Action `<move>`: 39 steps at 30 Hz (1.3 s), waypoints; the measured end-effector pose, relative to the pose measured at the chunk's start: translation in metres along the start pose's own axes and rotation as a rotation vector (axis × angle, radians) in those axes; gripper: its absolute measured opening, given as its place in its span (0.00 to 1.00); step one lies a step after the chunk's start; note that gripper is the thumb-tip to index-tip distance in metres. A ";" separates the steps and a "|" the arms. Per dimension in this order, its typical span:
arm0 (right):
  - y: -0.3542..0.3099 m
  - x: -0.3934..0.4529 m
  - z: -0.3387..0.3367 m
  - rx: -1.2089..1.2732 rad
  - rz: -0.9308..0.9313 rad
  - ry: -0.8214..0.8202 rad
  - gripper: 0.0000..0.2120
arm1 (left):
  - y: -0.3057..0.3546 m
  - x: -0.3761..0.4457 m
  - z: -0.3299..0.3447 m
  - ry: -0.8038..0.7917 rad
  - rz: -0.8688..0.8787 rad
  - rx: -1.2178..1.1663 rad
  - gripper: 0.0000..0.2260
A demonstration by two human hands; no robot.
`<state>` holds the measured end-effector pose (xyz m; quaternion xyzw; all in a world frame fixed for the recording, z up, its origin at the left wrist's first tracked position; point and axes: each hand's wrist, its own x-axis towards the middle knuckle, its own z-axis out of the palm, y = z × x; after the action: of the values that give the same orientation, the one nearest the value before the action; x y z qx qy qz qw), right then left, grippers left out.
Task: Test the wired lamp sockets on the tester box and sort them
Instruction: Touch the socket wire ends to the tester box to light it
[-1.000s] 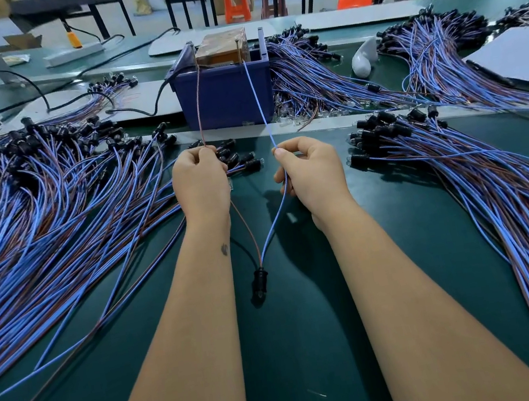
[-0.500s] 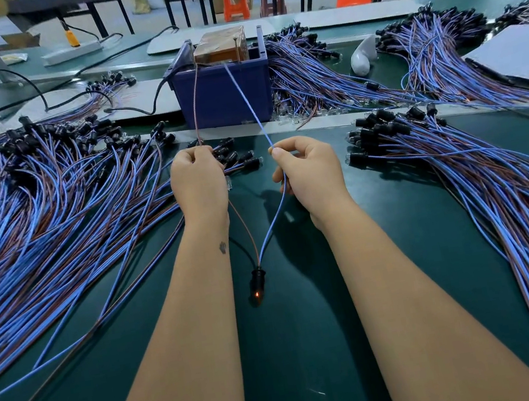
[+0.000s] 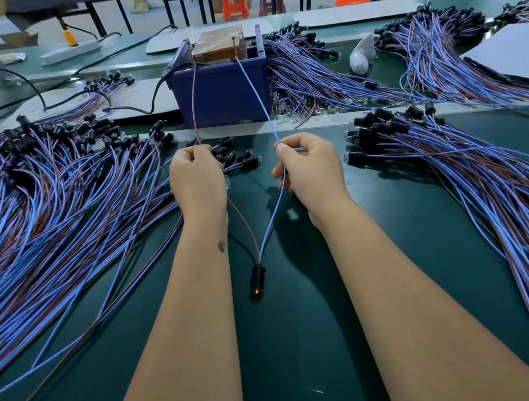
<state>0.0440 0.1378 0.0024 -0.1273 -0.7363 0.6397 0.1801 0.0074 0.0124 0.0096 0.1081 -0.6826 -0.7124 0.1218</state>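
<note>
Between the two forearms, above the green table (image 3: 297, 351), a black lamp socket (image 3: 257, 277) is hung, faintly glowing orange. Its brown wire (image 3: 194, 107) is pinched by the left hand (image 3: 198, 183), its blue wire (image 3: 254, 91) by the right hand (image 3: 311, 168); both wires are led up to the tester box (image 3: 225, 92).

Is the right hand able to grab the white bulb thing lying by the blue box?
Probably not right now. The right hand pinches the blue wire, so its fingers are busy. The white bulb lies farther back, with a bundle of wired sockets lying between.
</note>
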 end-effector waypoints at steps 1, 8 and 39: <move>0.000 0.000 0.000 0.003 0.002 0.001 0.07 | 0.000 0.000 0.000 0.001 0.000 0.000 0.08; 0.000 0.000 0.000 0.019 0.018 0.017 0.08 | 0.000 0.000 -0.001 -0.001 0.003 0.010 0.08; -0.006 -0.009 0.008 -0.120 -0.157 -0.097 0.04 | 0.004 -0.019 0.015 -0.352 0.031 -0.087 0.07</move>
<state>0.0489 0.1257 0.0068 -0.0485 -0.7888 0.5838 0.1861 0.0206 0.0326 0.0143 -0.0342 -0.6634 -0.7473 0.0157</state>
